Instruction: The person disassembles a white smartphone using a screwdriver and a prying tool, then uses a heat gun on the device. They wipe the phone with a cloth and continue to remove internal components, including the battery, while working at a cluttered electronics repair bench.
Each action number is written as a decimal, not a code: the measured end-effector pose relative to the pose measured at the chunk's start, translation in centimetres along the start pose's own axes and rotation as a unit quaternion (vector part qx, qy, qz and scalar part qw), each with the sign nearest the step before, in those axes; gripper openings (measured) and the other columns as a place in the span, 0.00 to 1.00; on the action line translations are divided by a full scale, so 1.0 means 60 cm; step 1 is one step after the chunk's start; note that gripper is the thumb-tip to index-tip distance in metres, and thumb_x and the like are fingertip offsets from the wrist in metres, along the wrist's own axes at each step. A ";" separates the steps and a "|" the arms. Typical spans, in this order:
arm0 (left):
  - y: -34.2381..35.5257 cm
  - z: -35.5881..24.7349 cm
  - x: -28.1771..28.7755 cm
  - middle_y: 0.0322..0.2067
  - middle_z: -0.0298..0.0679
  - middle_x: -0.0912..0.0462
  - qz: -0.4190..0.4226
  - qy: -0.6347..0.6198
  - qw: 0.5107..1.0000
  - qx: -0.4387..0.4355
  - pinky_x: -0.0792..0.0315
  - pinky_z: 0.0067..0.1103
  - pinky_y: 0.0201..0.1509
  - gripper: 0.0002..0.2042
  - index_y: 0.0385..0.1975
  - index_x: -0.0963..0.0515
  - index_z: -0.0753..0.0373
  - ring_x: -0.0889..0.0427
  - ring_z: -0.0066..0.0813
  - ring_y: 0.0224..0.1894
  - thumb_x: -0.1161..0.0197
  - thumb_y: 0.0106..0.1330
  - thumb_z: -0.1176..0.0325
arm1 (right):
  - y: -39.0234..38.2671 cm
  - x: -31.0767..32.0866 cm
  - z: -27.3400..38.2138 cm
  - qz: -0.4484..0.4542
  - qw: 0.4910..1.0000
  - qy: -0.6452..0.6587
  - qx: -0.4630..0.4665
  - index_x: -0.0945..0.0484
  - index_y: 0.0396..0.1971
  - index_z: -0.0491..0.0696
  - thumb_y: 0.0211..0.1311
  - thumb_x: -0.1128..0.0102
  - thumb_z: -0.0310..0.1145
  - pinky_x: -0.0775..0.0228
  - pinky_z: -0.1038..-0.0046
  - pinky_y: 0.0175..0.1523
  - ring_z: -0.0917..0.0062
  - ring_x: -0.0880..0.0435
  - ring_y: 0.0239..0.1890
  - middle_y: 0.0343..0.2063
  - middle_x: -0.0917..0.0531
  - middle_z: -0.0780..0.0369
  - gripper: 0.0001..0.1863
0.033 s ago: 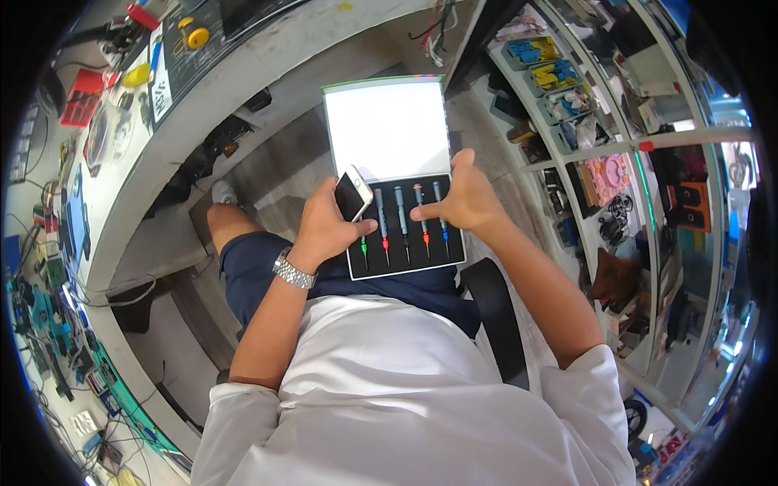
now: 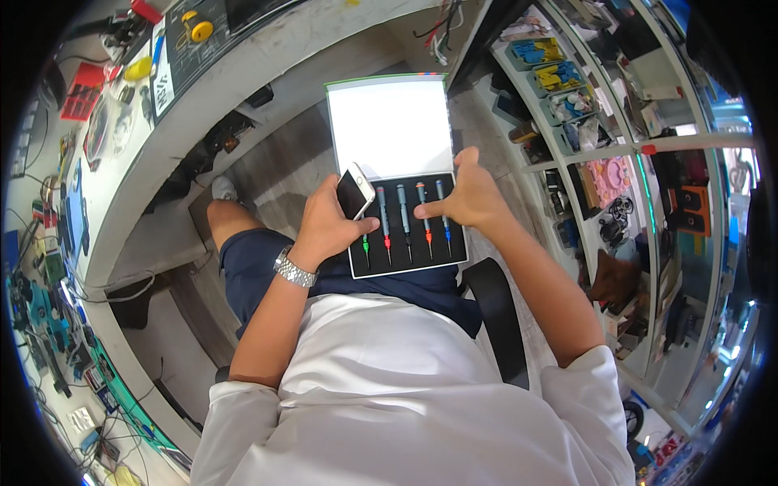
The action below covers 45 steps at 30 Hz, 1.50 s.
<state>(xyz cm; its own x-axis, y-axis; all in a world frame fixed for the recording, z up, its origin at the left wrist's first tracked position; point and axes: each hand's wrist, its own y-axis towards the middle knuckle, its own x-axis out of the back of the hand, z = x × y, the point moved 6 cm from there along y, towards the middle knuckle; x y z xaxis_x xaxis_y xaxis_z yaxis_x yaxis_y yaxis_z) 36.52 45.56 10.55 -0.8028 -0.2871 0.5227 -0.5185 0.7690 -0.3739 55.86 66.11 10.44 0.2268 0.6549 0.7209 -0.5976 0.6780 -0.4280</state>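
My left hand (image 2: pixel 328 223) grips a white smartphone (image 2: pixel 356 192) with a dark screen, tilted over the left part of an open box (image 2: pixel 387 128) on my lap. The box has a white lid raised at the back and a black foam tray holding several screwdrivers (image 2: pixel 403 202) with grey-blue handles and differently coloured collars. My right hand (image 2: pixel 466 194) holds the box's right side, its thumb reaching across onto the screwdrivers. The left end of the tray is partly hidden by my left hand and the phone.
A curved white workbench (image 2: pixel 186 97) with tools, a mat and cables runs along the left. On the right stand shelves (image 2: pixel 585 162) with bins and assorted goods. A black chair armrest (image 2: pixel 498 316) is beside my right thigh; loose wires (image 2: pixel 442 32) hang at the top.
The box and both hands have shifted very slightly to the right in the picture. My grips on the phone and box look the same.
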 end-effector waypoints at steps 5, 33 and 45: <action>0.003 0.011 0.006 0.35 0.48 0.11 -0.039 -0.014 0.998 -0.051 0.18 0.36 0.46 0.31 0.50 0.20 0.68 0.10 0.44 0.36 0.10 0.49 0.65 | 0.013 0.004 -0.002 0.024 1.000 0.013 -0.001 0.35 0.63 0.41 0.36 -0.03 0.48 0.18 0.58 0.60 0.56 0.09 0.48 0.42 0.12 0.51 0.61; 0.023 0.010 0.000 0.46 0.41 0.08 0.017 -0.019 1.000 0.016 0.17 0.28 0.58 0.33 0.58 0.20 0.68 0.10 0.29 0.47 0.09 0.52 0.73 | 0.005 0.022 0.018 0.020 0.998 0.012 -0.056 0.34 0.67 0.42 0.42 -0.01 0.40 0.17 0.55 0.65 0.45 0.09 0.60 0.53 0.10 0.41 0.57; 0.017 0.022 0.001 0.45 0.51 0.07 -0.032 -0.028 0.998 -0.036 0.15 0.36 0.58 0.33 0.54 0.18 0.66 0.07 0.44 0.49 0.07 0.50 0.65 | -0.041 -0.013 0.096 0.056 0.982 -0.178 -0.024 0.06 0.38 0.41 0.61 0.15 0.54 0.12 0.51 0.56 0.46 0.05 0.48 0.42 0.06 0.44 0.26</action>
<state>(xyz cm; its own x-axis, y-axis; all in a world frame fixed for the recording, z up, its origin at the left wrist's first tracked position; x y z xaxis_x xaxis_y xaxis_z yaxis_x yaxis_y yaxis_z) 35.57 45.61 9.18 -0.7846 -0.3668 0.4999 -0.5486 0.7864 -0.2841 52.70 62.01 14.03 -0.1270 0.5741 0.8089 -0.5638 0.6291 -0.5350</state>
